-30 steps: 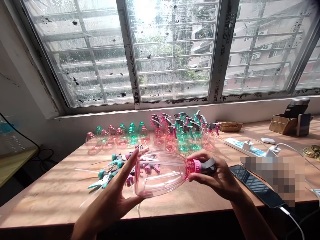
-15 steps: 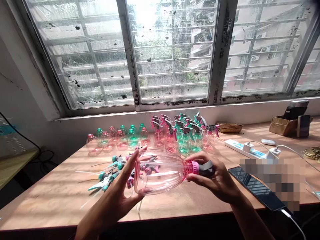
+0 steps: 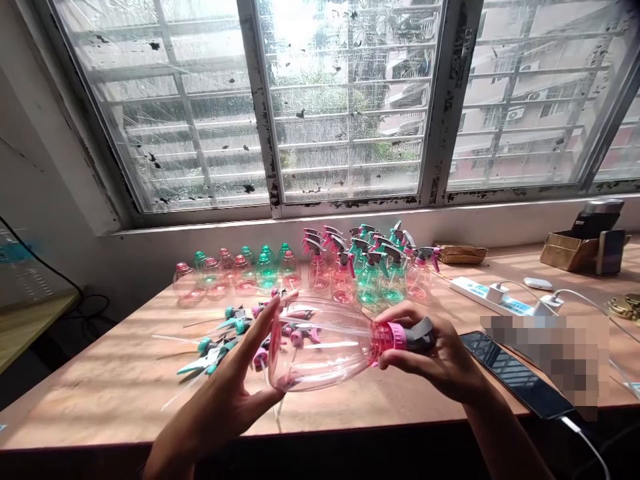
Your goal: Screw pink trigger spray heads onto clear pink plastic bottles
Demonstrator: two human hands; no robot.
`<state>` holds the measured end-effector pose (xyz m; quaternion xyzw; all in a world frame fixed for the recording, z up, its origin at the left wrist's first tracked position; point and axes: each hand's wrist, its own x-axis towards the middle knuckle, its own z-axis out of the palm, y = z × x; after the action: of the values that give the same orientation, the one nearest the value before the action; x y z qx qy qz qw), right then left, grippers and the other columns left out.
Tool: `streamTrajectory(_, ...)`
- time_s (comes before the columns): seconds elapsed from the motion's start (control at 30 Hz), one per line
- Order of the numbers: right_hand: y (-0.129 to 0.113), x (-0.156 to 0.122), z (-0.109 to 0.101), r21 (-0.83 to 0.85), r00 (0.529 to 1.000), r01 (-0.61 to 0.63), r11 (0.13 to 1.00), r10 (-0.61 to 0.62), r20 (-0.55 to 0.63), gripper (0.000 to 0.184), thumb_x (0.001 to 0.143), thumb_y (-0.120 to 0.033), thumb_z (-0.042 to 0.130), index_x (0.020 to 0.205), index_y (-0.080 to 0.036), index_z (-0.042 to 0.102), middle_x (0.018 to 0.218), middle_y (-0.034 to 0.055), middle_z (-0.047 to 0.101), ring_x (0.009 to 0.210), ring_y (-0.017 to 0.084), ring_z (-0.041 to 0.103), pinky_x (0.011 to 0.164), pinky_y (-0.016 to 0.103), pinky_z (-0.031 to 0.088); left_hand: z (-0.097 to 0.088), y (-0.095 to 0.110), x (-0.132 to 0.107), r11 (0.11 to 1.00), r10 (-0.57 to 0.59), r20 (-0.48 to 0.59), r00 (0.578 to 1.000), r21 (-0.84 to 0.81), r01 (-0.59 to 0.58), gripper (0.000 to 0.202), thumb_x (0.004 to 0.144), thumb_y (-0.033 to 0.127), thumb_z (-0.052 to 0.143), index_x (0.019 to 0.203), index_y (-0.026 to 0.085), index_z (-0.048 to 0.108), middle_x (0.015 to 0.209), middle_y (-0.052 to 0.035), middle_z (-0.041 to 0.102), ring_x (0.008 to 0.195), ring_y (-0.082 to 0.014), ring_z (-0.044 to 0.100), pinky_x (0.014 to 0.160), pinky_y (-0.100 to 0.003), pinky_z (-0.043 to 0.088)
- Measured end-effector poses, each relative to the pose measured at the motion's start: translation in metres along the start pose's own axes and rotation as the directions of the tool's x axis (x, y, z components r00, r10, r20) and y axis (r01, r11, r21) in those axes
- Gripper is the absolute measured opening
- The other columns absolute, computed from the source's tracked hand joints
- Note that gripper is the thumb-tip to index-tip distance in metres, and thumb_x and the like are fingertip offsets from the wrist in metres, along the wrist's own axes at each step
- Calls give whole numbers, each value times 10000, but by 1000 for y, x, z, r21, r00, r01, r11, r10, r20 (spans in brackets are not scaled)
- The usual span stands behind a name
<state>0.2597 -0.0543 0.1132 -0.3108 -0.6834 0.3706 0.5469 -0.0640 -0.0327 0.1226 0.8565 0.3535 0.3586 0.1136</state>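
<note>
A clear pink spray bottle [image 3: 325,347] lies sideways in the air between my hands, above the table's front part. My left hand [image 3: 240,373] grips its base end, thumb below and fingers above. At the neck, my right hand [image 3: 435,353] is closed round the pink collar and grey spray head [image 3: 407,335]. A thin dip tube runs inside the bottle. Behind and left of it lies a pile of loose spray heads [image 3: 215,353], teal, pink and grey, with white tubes. Some of them show through the bottle's wall.
Several open pink and green bottles [image 3: 245,277] stand at the back left. Beside them are several bottles with spray heads [image 3: 370,283]. To the right lie a white power strip [image 3: 490,299], a phone [image 3: 517,373] on a cable and a cardboard box [image 3: 565,252].
The bottle's neck end has shifted slightly right along with my right hand. Both hands keep their hold, and the camera view has moved a little.
</note>
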Motion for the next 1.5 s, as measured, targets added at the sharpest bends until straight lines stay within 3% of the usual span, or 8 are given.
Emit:
streamTrajectory(0.13,0,0,-1,-18,1000,-5,1000,5,-6,308,804,-266,897,1033,-232,693,785,-2,710,579,128,597,508,224,447,-1,2,2,1000,-18,57,998,-11,19,1044,881,568,747,1639,450,39,1736,-23,146,1557,-395,176,1222,-565,263)
streamTrajectory(0.23,1,0,-2,-12,1000,6,1000,-6,-5,311,798,-230,898,1040,-236,702,823,-5,704,584,114,608,513,205,471,-4,7,4,1000,10,83,997,-24,-8,958,917,571,699,1637,456,78,1737,-6,174,1574,-370,134,1238,-559,229)
streamTrajectory(0.53,0,1,-1,6,999,-6,1000,6,42,313,787,-250,908,1028,-240,708,749,-28,665,554,112,611,486,196,470,-4,-3,-3,999,-37,30,999,39,36,965,969,398,684,1634,457,-13,1722,-35,217,1527,-387,293,1163,-564,399)
streamTrajectory(0.7,-1,0,-1,-17,999,-16,1000,17,42,307,783,-252,908,1016,-232,710,732,-31,642,545,104,572,474,193,440,-3,-2,-1,999,12,49,999,50,-15,1014,914,518,732,1643,425,33,1730,-26,148,1537,-400,193,1187,-558,329)
streamTrajectory(0.87,0,-1,-2,-12,999,-17,1000,17,34,298,791,-239,899,1022,-227,711,734,-30,647,528,97,575,465,189,436,-3,5,4,998,53,56,997,23,-55,962,932,497,720,1646,420,80,1732,-24,185,1561,-375,174,1221,-545,279)
streamTrajectory(1.2,0,1,-1,79,1000,-4,997,2,26,282,800,-244,895,1014,-221,712,717,-7,719,533,112,611,470,187,466,3,-8,-3,999,-26,14,1000,-26,26,967,985,421,665,1624,461,-60,1661,-78,388,1517,-364,348,1142,-550,440)
streamTrajectory(1.37,2,1,-1,43,1000,29,999,-29,0,304,781,-234,909,1016,-231,717,750,-15,701,527,100,608,474,182,457,-1,3,0,1000,16,50,999,-5,-16,1018,880,589,732,1654,379,105,1711,-59,262,1544,-421,221,1205,-574,303)
streamTrajectory(1.5,2,0,-1,35,999,34,999,-34,-5,315,770,-231,920,1011,-239,717,761,-21,690,525,97,612,470,179,463,-2,7,4,999,27,44,999,-33,-26,970,913,568,706,1648,412,93,1723,-32,233,1559,-390,216,1221,-567,279)
